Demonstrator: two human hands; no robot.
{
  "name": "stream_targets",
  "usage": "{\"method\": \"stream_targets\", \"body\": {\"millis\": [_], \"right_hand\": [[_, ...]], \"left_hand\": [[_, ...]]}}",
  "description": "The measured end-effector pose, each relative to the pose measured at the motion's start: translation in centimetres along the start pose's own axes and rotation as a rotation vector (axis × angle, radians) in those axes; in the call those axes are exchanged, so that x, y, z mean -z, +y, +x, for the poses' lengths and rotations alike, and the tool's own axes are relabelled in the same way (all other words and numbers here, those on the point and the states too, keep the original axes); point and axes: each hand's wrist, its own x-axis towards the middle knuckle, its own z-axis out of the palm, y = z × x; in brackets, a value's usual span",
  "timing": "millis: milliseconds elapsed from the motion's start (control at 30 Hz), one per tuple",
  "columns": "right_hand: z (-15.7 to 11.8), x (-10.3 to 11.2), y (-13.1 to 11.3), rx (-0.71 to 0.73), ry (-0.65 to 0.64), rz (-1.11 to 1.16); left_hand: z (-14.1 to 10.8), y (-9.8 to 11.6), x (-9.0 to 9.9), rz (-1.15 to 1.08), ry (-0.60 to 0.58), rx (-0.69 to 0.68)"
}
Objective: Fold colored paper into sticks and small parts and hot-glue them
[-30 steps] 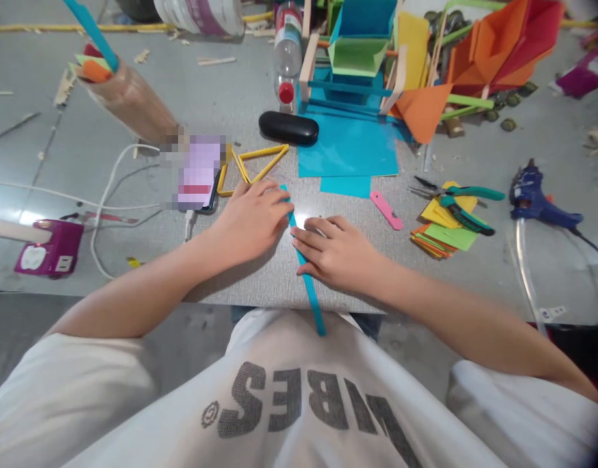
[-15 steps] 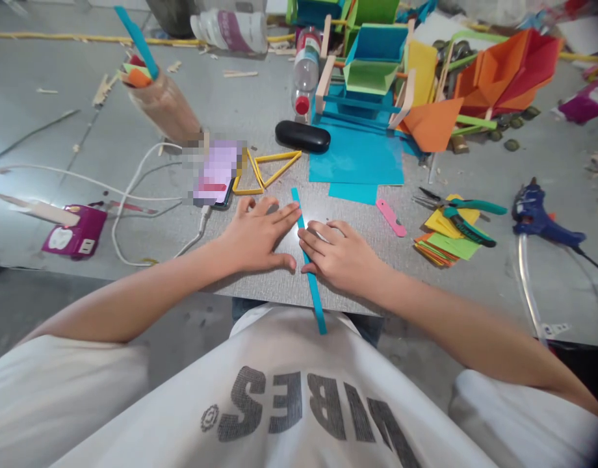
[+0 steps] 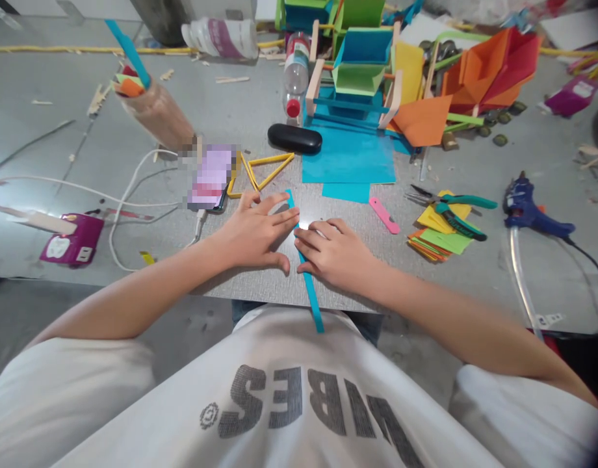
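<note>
Head cam: blue paper strip is on the tabletop, wearer's side of the black glasses case, long axis pointing roughly at it. Left hand is spread, fingertips on the end nearer the case; right hand, slightly apart, covers the middle, can't tell if it's pinching tbh.

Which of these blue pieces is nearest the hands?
The narrow blue strip between them, overhanging the table edge; the wide blue sheet and blue piece in the container are farther away.
</note>
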Motion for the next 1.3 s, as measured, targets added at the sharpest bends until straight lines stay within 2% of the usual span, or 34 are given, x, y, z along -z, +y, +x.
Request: {"method": "stream_targets", "body": {"millis": [200, 333, 433, 567, 733, 1000, 1067, 1133, 1233, 1300], "right_hand": [[-0.2, -0.3, 0.0, -0.045, -0.005, 0.015], [-0.4, -0.9, -0.2, -0.038, -0.012, 0.131], [-0.4, -0.8, -0.6, -0.166, -0.027, 0.167], [0.0, 0.0, -0.9, -0.309, -0.131, 0.159], [0.4, 0.7, -1.2, -0.347, -0.232, 0.110], [0.6, 0.8, -1.3, -0.375, -0.288, 0.161], [0.6, 1.0, -1.2, -0.383, -0.291, 0.187], [0.6, 1.3, -1.1, -0.365, -0.283, 0.220], [0.4, 1.9, -0.8, -0.326, -0.254, 0.255], [0.2, 2.5, -0.7, -0.327, -0.255, 0.240]], "left_hand": [[-1.3, 1.3, 0.3, -0.004, -0.080, -0.045], [-2.3, 2.5, -0.1, -0.033, -0.046, -0.116], [-3.1, 3.4, -0.7, -0.058, 0.014, -0.178], [-3.3, 4.0, -0.9, -0.010, 0.008, -0.163], [-1.9, 3.0, 0.0, 0.029, 0.020, 0.010], [1.3, -2.5, 0.2, 0.128, 0.100, 0.171], [1.8, -3.3, 0.3, 0.139, 0.130, 0.187], [2.1, -3.2, 0.5, 0.144, 0.158, 0.186], [1.8, -1.7, 0.5, 0.151, 0.200, 0.160], [1.4, -0.6, 0.3, 0.141, 0.200, 0.083]]}}
